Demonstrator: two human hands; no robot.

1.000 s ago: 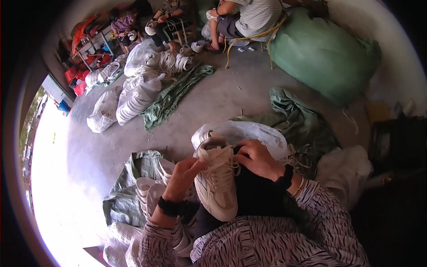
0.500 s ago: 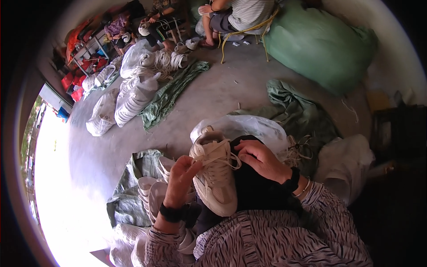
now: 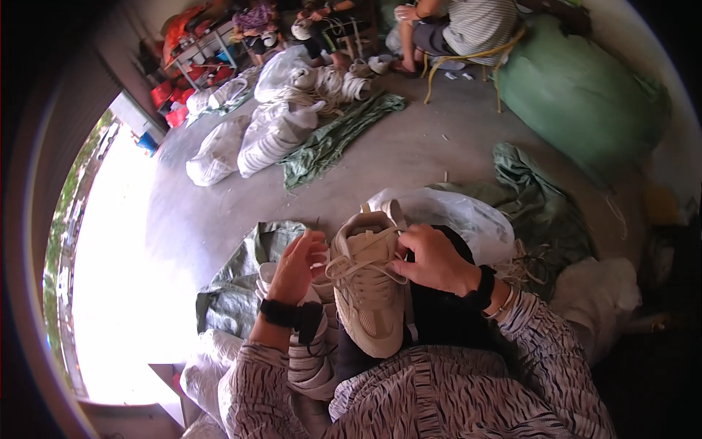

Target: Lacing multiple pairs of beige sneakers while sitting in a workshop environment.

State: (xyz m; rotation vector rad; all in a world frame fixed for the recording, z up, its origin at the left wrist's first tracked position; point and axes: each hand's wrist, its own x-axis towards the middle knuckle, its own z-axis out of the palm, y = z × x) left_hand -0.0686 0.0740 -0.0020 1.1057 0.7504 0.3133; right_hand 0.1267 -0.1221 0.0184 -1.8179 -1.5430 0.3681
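Note:
A beige lace-up sneaker (image 3: 371,311) rests on my lap, toe toward me, with its pale shoelace (image 3: 360,257) criss-crossed over the tongue. Just left of the shoe, my left hand (image 3: 296,265) is raised with loosely curled fingers apart and nothing visible in them. At the shoe's upper right side, the fingers of my right hand (image 3: 435,257) pinch the shoelace near the eyelets. Part of another light shoe shows behind the collar. Stacked shoes (image 3: 313,358) stand beside my left leg, partly hidden by my left arm.
Clear plastic (image 3: 468,216) and green sheeting (image 3: 545,201) lie beyond my lap. Bags of white shoe parts (image 3: 274,139) lie across the floor. Several people sit farther back, one on a yellow chair (image 3: 475,58) near a large green sack (image 3: 578,99). Bright doorway light falls at left.
My left hand has let go of the lace and moved off the shoe's left side. My right hand has come in to the shoe's right side. The whole view has shifted.

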